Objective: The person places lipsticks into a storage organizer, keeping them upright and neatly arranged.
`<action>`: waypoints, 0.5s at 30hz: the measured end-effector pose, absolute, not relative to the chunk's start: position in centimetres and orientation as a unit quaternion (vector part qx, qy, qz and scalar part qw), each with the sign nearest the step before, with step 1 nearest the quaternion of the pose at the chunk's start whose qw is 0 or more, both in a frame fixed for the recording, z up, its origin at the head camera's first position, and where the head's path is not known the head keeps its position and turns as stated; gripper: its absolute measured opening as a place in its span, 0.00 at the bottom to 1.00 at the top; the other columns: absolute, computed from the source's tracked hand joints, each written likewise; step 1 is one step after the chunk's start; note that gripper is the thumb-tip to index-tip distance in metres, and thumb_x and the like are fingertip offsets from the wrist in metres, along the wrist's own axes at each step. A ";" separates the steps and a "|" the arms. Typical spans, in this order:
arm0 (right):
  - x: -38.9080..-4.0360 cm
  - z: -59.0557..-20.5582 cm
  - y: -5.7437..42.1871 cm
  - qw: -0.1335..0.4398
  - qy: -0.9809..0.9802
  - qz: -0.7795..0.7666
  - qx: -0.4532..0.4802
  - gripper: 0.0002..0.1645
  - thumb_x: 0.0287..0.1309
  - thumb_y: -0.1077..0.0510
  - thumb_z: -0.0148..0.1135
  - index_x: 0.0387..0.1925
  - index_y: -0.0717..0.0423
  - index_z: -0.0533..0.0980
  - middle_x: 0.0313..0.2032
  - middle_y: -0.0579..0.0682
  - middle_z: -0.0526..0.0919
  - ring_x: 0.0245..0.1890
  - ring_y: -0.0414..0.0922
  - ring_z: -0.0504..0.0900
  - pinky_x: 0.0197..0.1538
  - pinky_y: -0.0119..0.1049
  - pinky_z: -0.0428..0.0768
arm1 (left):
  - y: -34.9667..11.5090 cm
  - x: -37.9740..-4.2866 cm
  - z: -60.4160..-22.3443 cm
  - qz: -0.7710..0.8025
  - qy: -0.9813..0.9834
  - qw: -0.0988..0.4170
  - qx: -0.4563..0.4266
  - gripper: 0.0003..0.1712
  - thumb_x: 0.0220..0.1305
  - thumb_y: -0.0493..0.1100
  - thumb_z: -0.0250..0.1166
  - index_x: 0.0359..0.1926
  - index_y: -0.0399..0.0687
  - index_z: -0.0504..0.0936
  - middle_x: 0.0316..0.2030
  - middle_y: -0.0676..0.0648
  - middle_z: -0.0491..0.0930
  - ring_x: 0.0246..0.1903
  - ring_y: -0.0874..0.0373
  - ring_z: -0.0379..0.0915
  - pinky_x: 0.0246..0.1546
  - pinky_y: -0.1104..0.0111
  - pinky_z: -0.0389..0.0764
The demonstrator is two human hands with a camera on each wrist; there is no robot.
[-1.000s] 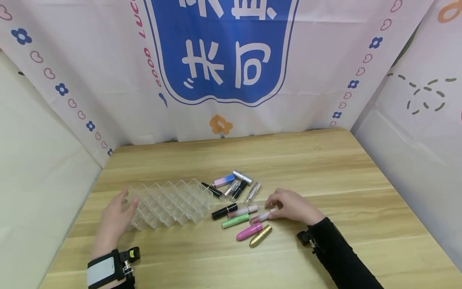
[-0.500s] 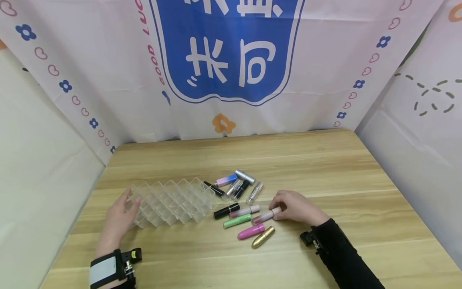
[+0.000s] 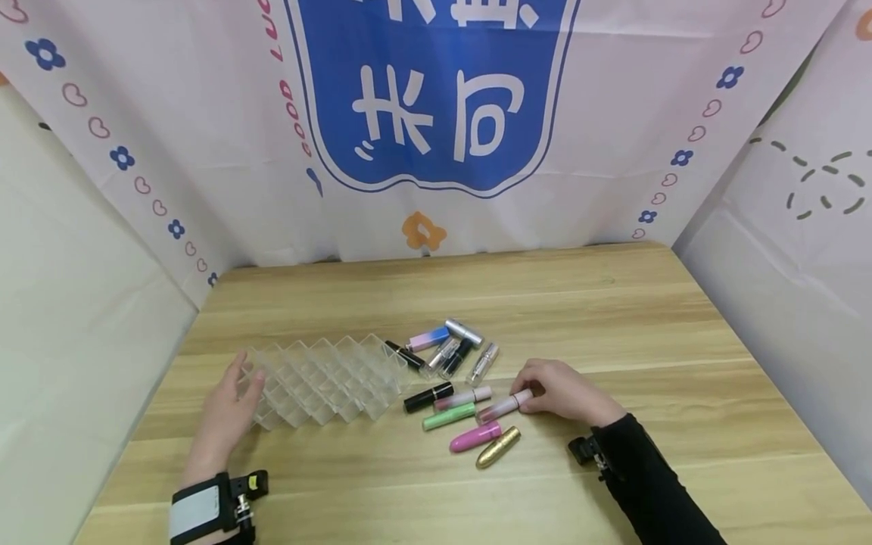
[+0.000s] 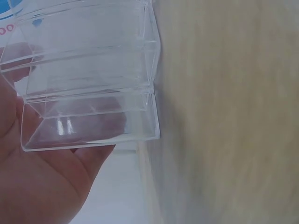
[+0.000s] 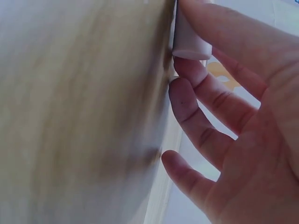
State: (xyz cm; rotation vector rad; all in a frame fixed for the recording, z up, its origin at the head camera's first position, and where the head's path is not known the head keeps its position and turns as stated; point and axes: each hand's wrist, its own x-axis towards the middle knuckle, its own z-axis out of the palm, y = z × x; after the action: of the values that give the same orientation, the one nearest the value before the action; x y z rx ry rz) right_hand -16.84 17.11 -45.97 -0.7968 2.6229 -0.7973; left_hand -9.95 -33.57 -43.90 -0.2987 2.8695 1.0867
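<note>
Head view high, facing forward-down; wrist views close, sideways; head, left wrist share rack [image 3: 325, 384].

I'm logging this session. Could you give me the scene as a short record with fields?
Left grip: holds one end of the clear compartment organizer
Right grip: pinches the pale pink end of a lip gloss tube
Near that tube: second gloss tube, green tube, magenta tube, gold tube
Surface: wood-grain table
Backdrop: white cloth with blue emblem

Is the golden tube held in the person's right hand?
No, the golden tube lies on the table, while the right hand holds a tube with a pale pink cap.
</note>
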 end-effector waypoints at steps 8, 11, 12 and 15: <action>-16.8 -45.7 17.5 0.156 0.902 -0.291 -0.277 0.07 0.55 0.54 0.71 0.37 0.40 0.84 0.36 0.37 0.81 0.37 0.36 0.76 0.45 0.31 0.77 | -33.8 -10.3 -44.1 0.356 0.926 0.063 -0.107 0.43 0.76 0.63 0.36 0.78 0.47 0.29 0.72 0.22 0.47 0.65 0.20 0.53 0.59 0.28 0.59; -17.0 -45.5 17.7 0.160 0.897 -0.304 -0.278 0.07 0.56 0.54 0.70 0.38 0.40 0.84 0.37 0.36 0.82 0.39 0.35 0.77 0.47 0.32 0.77 | -34.0 -10.4 -43.9 0.363 0.922 0.080 -0.108 0.44 0.76 0.64 0.36 0.77 0.48 0.27 0.72 0.21 0.45 0.66 0.19 0.51 0.59 0.27 0.59; -17.0 -45.3 17.7 0.164 0.894 -0.312 -0.278 0.07 0.56 0.53 0.70 0.38 0.40 0.84 0.37 0.36 0.83 0.38 0.35 0.78 0.47 0.32 0.78 | -34.0 -10.5 -43.8 0.367 0.920 0.085 -0.108 0.44 0.76 0.64 0.36 0.77 0.48 0.27 0.71 0.20 0.45 0.66 0.19 0.50 0.60 0.27 0.58; -17.1 -44.9 17.7 0.178 0.885 -0.334 -0.272 0.07 0.57 0.52 0.69 0.39 0.40 0.83 0.35 0.37 0.84 0.35 0.36 0.78 0.43 0.31 0.78 | -34.1 -10.6 -43.5 0.372 0.917 0.093 -0.108 0.45 0.76 0.64 0.36 0.77 0.48 0.26 0.71 0.19 0.44 0.67 0.19 0.47 0.60 0.27 0.57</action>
State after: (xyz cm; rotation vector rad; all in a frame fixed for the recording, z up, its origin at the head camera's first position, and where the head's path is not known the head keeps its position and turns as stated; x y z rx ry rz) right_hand -17.14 17.67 -44.90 -0.7685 2.5034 -0.9464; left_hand -10.63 -34.07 -43.51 -0.3216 2.7225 1.1059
